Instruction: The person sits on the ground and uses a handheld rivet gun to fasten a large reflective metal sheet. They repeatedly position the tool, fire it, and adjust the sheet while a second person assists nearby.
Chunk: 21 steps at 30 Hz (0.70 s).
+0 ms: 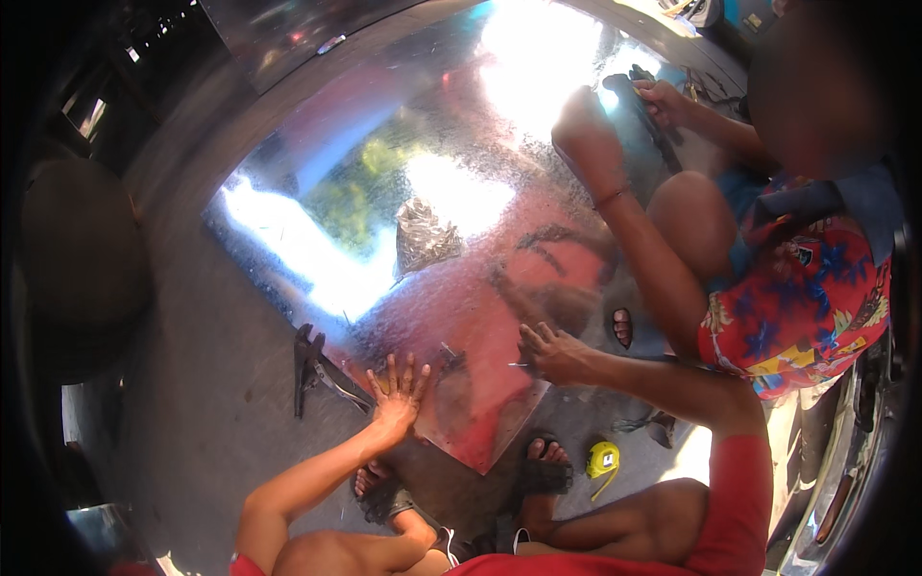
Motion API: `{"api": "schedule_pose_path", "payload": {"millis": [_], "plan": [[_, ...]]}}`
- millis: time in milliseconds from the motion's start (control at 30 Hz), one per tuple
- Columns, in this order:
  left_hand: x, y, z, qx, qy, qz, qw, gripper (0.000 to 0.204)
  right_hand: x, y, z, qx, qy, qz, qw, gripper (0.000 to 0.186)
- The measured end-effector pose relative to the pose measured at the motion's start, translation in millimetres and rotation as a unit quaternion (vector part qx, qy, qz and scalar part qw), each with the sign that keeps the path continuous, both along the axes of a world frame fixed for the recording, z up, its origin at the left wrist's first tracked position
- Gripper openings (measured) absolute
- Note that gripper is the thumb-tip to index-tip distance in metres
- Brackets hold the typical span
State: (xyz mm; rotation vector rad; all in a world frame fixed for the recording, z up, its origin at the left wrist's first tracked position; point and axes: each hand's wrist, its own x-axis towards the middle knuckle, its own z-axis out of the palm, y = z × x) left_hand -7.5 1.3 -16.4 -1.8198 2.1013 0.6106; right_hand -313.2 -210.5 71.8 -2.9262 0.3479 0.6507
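A large, shiny, mirror-like metal sheet (451, 398) lies on the floor before me. My left hand (399, 396) rests flat on its near-left edge with fingers spread, holding nothing. Beside that hand, a dark two-handled hand tool (327, 372) lies partly at the sheet's edge. My right hand (557, 355) lies on the sheet's near-right edge, fingers stretched out. A thin silver pin (519, 365) sits by its thumb; I see no grip on it. Another small pin (449, 350) is on the sheet between my hands. Farther off stands a clear bag of small metal pieces (426, 238).
A co-worker in a flowered red shirt (807, 278) crouches at the right, one hand (663, 104) on a dark tool (655, 120), the other over the sheet. A yellow tape measure (603, 459) lies near my right foot. Bright glare covers parts of the sheet.
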Motion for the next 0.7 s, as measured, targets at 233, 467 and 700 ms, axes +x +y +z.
{"api": "schedule_pose_path", "payload": {"millis": [233,467,700], "plan": [[1.5,-1.0,4.4,0.009,0.024,0.006,1.000,0.156,0.9,0.9,3.6,-0.021,0.012,0.021,0.999,0.053],[2.0,-4.2,9.1,0.034,0.028,0.012,0.999,0.162,-0.8,-1.0,0.0,-0.008,-0.001,0.006,1.000,0.054],[2.1,-1.0,2.6,0.005,0.022,0.003,1.000,0.162,-2.3,-0.4,-3.8,-0.023,0.029,0.014,0.999,0.056]]}}
